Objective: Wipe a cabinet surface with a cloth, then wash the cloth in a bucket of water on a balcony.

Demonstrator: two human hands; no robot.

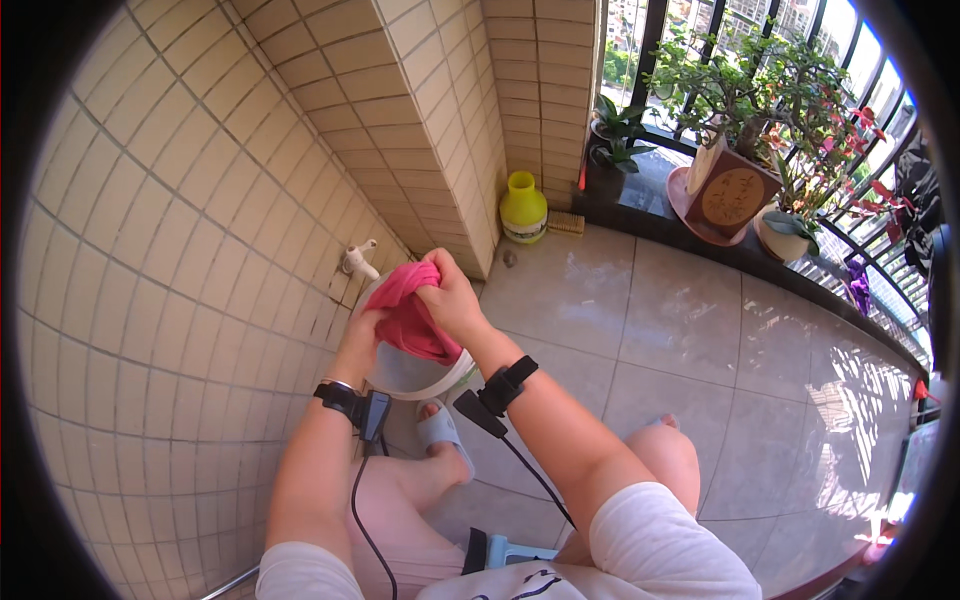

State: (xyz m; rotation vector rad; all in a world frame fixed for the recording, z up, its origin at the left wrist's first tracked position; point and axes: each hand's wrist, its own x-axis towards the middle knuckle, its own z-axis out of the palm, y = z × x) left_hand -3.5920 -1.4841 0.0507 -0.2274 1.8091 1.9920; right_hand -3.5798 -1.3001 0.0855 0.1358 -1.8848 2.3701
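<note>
A wet-looking pink cloth [412,318] is bunched between my two hands, over the mouth of a white bucket [452,378]. My right hand [452,297] grips the cloth's upper right part, fingers closed round a fold. On the cloth's left side, my left hand [358,338] holds it too; its fingertips are partly hidden by the fabric. The bucket stands on the floor against the tiled wall, and a white tap [358,262] juts out just beyond it. Inside the bucket, the part below the cloth is mostly covered.
A yellow-green vase-shaped container [523,210] and a brush [565,223] stand by the pillar. Along the railing ledge are a square brown plant pot [732,195], a round pot [785,235] and a dark pot [605,178]. My slippered foot [442,440] is close to the bucket.
</note>
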